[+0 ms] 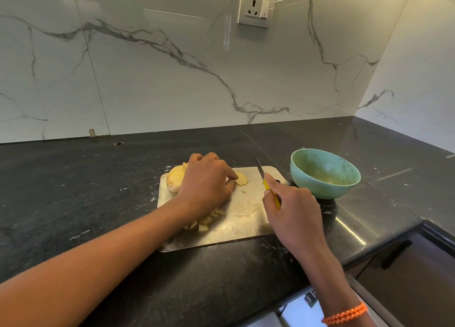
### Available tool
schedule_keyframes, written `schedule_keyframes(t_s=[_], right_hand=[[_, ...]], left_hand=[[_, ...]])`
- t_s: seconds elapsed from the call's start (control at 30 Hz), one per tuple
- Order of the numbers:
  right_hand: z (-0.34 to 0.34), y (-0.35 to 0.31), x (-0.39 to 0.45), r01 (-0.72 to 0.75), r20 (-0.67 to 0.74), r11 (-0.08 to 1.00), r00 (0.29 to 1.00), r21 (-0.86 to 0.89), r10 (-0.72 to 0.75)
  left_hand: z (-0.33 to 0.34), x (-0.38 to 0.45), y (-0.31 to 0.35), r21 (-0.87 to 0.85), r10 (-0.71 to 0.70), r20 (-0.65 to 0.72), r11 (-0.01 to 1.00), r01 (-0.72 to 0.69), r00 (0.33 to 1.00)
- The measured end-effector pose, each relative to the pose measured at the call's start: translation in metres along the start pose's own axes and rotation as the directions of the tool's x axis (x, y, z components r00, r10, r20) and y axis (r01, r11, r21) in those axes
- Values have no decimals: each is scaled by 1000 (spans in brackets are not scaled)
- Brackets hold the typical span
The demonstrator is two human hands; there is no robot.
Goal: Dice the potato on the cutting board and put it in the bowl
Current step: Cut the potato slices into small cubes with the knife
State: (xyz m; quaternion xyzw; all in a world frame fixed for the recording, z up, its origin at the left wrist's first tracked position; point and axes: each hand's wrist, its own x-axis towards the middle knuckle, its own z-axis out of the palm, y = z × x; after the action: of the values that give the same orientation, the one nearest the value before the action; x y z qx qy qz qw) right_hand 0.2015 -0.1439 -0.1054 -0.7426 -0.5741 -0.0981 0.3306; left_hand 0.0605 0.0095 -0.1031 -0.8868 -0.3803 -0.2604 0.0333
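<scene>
Partly hidden under the left hand [206, 181], the peeled pale-yellow potato [173, 177] lies at the far left corner of the flat steel cutting board [246, 218]; the fingers curl over it, their tips pinching a thin slice [242, 179]. Diced pieces [204, 222] near the board's front edge are half covered by the forearm. The right hand [293, 212] grips a yellow-handled knife [267, 182], blade raised clear of the board. Just right of the board stands a round green bowl [325, 172]; its contents are hard to make out. Bare black counter [73, 191] spreads left of the board.
</scene>
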Motion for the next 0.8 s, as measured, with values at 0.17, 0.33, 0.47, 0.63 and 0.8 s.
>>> schedule_keyframes(t_s=[0.17, 0.33, 0.47, 0.63, 0.8], right_hand=[[2, -2, -2, 4, -23, 994, 1000, -109, -6], [0, -4, -3, 9, -21, 994, 1000, -113, -12], [-2, -6, -4, 13, 2, 996, 1000, -92, -13], [-2, -5, -3, 11, 89, 1000, 996, 12, -12], [-3, -5, 0, 1, 133, 1000, 991, -5, -1]], left_hand=[[-2, 15, -6, -28, 172, 123, 985, -170, 977], [4, 19, -7, 9, 260, 146, 965, -264, 955], [0, 21, -12, 14, 219, 99, 975, -222, 971], [6, 15, -4, 18, 85, 5, 996, -85, 996], [6, 13, -2, 48, 42, -39, 998, -40, 998]])
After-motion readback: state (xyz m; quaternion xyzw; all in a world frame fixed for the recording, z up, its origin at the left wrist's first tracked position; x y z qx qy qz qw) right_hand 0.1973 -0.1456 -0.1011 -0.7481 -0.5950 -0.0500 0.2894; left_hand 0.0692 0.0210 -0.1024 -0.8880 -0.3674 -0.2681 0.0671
